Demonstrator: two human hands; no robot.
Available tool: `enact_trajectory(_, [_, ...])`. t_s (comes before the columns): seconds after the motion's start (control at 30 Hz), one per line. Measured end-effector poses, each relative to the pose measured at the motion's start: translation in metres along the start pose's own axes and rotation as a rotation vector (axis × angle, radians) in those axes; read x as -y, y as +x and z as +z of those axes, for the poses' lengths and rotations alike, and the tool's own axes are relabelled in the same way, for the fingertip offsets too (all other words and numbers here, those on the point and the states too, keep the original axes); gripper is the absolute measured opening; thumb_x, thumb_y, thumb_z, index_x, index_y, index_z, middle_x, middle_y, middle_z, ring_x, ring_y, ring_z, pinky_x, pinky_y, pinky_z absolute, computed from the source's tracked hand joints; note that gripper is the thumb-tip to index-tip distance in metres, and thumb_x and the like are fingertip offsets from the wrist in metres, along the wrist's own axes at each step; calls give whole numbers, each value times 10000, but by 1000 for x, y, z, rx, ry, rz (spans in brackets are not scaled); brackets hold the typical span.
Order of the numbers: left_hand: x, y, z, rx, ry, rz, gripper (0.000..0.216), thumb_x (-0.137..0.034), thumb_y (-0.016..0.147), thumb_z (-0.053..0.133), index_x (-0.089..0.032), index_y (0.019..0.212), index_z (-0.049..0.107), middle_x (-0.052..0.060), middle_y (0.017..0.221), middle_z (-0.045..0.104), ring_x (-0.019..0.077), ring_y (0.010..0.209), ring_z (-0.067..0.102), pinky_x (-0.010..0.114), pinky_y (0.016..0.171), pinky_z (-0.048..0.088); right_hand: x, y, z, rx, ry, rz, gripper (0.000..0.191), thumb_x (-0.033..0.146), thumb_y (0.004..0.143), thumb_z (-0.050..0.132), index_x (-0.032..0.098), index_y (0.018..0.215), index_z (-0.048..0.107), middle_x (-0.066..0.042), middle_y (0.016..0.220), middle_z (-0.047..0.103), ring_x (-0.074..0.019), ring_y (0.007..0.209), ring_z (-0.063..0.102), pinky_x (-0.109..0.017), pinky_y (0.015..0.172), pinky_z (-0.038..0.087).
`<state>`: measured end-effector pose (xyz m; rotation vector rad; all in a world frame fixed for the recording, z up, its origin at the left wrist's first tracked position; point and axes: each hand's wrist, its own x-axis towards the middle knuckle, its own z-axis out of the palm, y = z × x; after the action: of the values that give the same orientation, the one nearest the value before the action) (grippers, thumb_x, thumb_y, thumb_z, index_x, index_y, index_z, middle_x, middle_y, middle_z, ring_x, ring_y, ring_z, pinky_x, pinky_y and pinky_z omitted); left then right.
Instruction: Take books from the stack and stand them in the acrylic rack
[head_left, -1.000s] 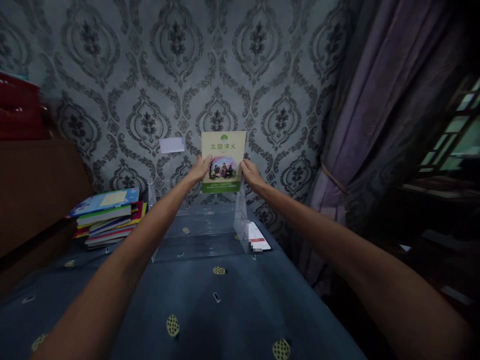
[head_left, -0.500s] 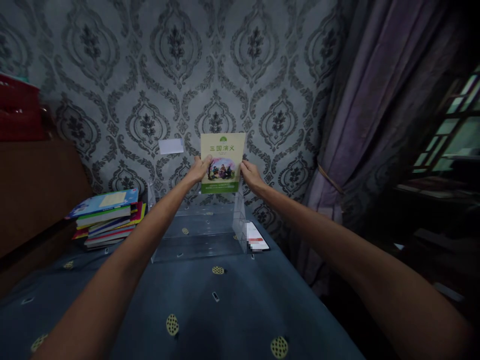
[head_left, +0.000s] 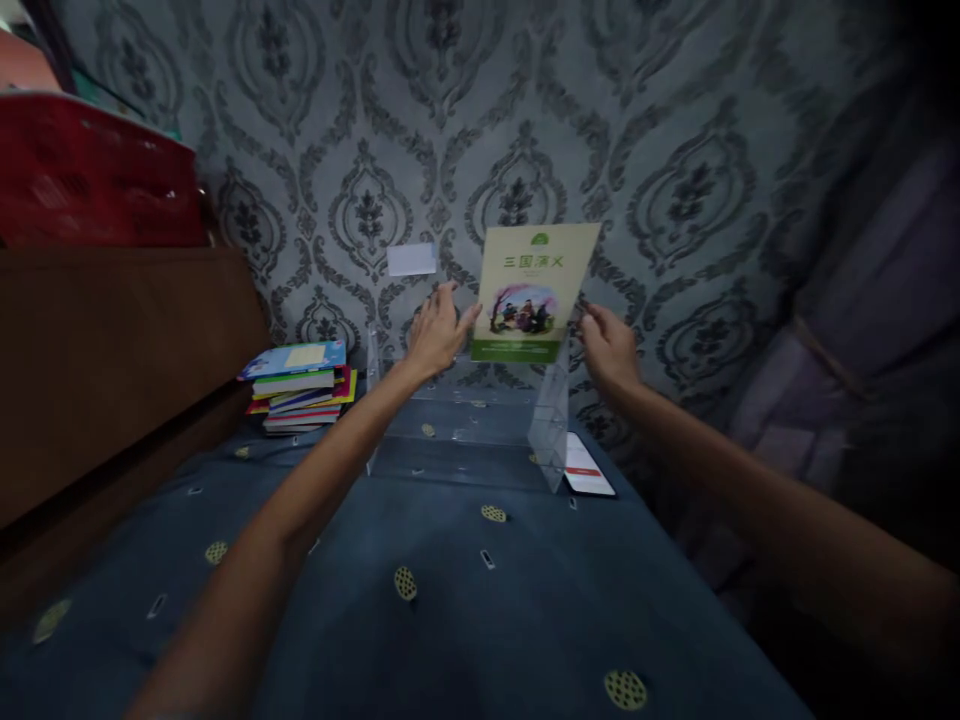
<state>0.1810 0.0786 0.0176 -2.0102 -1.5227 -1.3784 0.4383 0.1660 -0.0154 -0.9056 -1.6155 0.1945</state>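
Note:
A cream and green book (head_left: 529,290) with green Chinese characters and a picture of figures under a pink tree faces me upright, at the top of a clear plastic tiered rack (head_left: 551,430). My right hand (head_left: 611,348) is closed at the book's right edge, its fingertips partly hidden there. My left hand (head_left: 439,335) is open just left of the book, fingers spread and apart from it. Whether the book's lower edge rests on the rack's top tier, I cannot tell.
Left of the rack sits a stack of books (head_left: 300,385). A phone (head_left: 587,468) with a lit screen lies by its right side. Behind is a patterned wall with a white switch plate (head_left: 412,259). A brown cabinet (head_left: 127,350) bears a red container (head_left: 97,175); a purple curtain (head_left: 862,330) hangs right.
My left hand has let go of the book and moved off to its left, fingers opening. My right hand stays at the right edge. The view has turned left.

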Motion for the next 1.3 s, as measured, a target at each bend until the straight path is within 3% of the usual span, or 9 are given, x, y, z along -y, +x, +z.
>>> enact_trajectory(0.1, [39, -30, -31, -132, 142, 91, 498, -542, 1022, 404, -166, 1343, 468, 171, 1324, 595, 292, 1292, 532, 455, 1119, 388, 11, -43, -9, -34, 24, 11, 429, 320, 971, 427, 90, 1311, 552, -217, 1332, 627, -277, 1205, 600, -533, 1097, 428])
enact_trajectory(0.2, [94, -53, -65, -232, 285, -57, 448, -466, 1028, 389, -155, 1336, 483, 176, 1369, 561, 280, 1316, 503, 447, 1144, 365, 25, -99, -18, 7, 54, -33, 378, 433, 983, 454, 219, 1252, 609, -151, 1285, 661, -298, 1191, 619, -526, 1070, 464])
enact_trajectory(0.3, [144, -69, -85, -130, 519, -449, 471, -378, 1026, 319, -91, 1374, 456, 249, 1421, 513, 322, 1366, 462, 489, 1120, 383, 35, -155, -16, 92, 107, -2, 363, 484, 986, 476, 252, 1211, 641, -110, 1230, 681, -298, 1176, 635, -522, 1045, 490])
enact_trajectory(0.43, [179, -81, -81, 69, 619, -546, 560, -433, 928, 522, -55, 1341, 519, 312, 1456, 493, 439, 1433, 361, 657, 1128, 281, 43, -218, 0, 198, 174, 75, 378, 527, 984, 486, 262, 1168, 683, -86, 1202, 715, -284, 1160, 664, -498, 1030, 526])
enact_trajectory(0.53, [187, -80, -67, 178, 687, -568, 644, -432, 890, 593, -27, 1383, 499, 325, 1491, 458, 442, 1457, 319, 673, 1149, 206, 49, -254, 13, 324, 207, 107, 376, 522, 985, 497, 275, 1178, 705, -80, 1230, 725, -278, 1170, 674, -478, 1023, 549])
enact_trajectory(0.7, [193, -70, -59, 263, 751, -593, 510, -399, 938, 549, -24, 1280, 597, 323, 1343, 586, 437, 1295, 495, 657, 1095, 272, 55, -293, 23, 441, 227, 222, 436, 584, 952, 522, 273, 1160, 746, -94, 1208, 747, -309, 1188, 678, -517, 1073, 516])
enact_trajectory(0.8, [193, -70, -66, 294, 762, -576, 462, -416, 979, 485, -51, 1212, 647, 307, 1294, 621, 433, 1250, 532, 647, 1066, 304, 56, -300, 23, 484, 294, 363, 530, 663, 923, 511, 242, 1115, 768, -120, 1095, 781, -321, 1056, 737, -480, 937, 610])
enact_trajectory(0.93, [187, -84, -88, 344, 748, -507, 453, -450, 1011, 429, -106, 1177, 674, 264, 1263, 654, 412, 1243, 555, 626, 1057, 328, 60, -296, 22, 536, 383, 452, 585, 696, 906, 518, 212, 1119, 766, -127, 967, 796, -298, 885, 770, -421, 788, 653])
enact_trajectory(1.3, [168, -178, -172, 439, 677, -246, 497, -376, 1015, 481, -217, 1486, 469, 113, 1561, 470, 258, 1487, 377, 506, 1220, 237, 61, -294, 26, 560, 429, 501, 641, 759, 854, 544, 196, 1067, 760, -137, 885, 794, -281, 795, 769, -422, 757, 653])
